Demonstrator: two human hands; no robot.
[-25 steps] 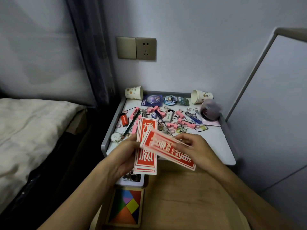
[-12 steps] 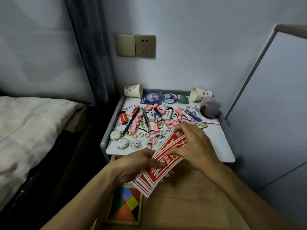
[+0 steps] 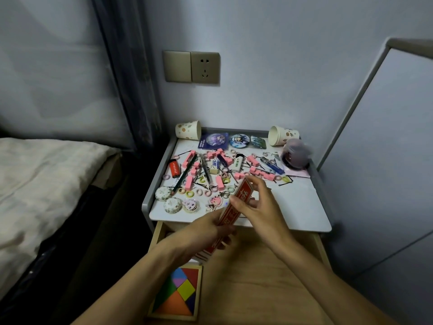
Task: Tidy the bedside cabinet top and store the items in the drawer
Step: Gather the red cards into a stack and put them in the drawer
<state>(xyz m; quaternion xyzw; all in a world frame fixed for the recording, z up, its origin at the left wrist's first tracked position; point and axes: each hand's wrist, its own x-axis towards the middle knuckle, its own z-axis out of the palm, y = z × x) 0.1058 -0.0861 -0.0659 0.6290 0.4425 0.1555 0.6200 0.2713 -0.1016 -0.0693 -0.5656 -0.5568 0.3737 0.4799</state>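
1. Nearest, below the front edge of the cabinet top (image 3: 302, 207), the drawer (image 3: 262, 280) stands open. A coloured tangram tray (image 3: 178, 293) lies flat in its left part.
2. Just in front of that edge, over the drawer, both hands hold the red cards (image 3: 237, 202) as one stack, with its upper end tilted above the cabinet top. The left hand (image 3: 206, 233) has its fingers curled round the lower end. The right hand (image 3: 257, 208) clamps the upper end between thumb and fingertips.
3. The cards look thin, light and slick, so the stack would likely fan or slide apart. It seems best held squared by its long edges and laid flat on the bare wood beside the tray.
4. On the cabinet top's left and middle lie pink blocks (image 3: 254, 160), a red lighter (image 3: 174, 170) and small hair rings.
5. By its back edge, a spotted paper cup (image 3: 188, 130) and a second paper cup (image 3: 282, 136) lie tipped over, with a round badge (image 3: 239, 140) between them.
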